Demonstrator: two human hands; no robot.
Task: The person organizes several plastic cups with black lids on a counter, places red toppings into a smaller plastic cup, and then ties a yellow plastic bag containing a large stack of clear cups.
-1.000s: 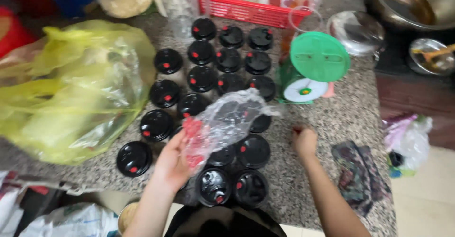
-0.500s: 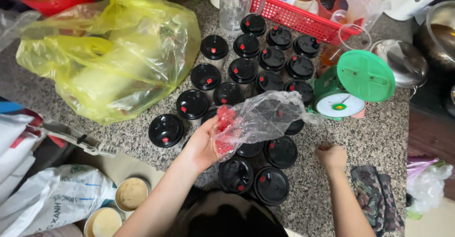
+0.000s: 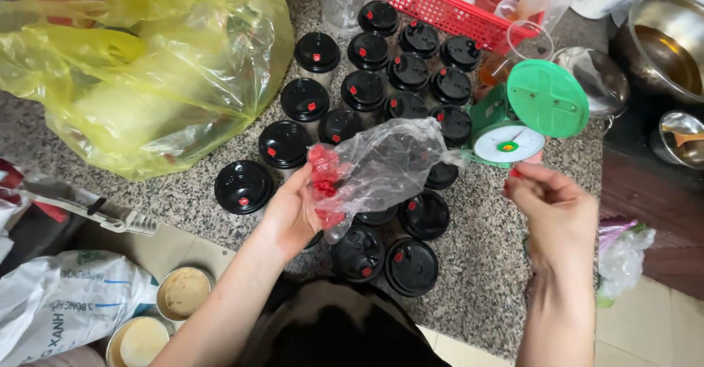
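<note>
Left hand cupped around a clear plastic bag; right hand pinching something tiny and red.

My left fingers curl on the bag's bunched end, where red bits sit; its long axis runs up-right over the black-lidded cups, hiding several. What my right fingertips hold is too small to tell.

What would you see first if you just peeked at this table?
First, the crowd of black-lidded cups with red stoppers filling the middle of the granite counter. Then the big yellow plastic bag at the left, and the left hand holding a clear bag of red stoppers over the cups.
</note>
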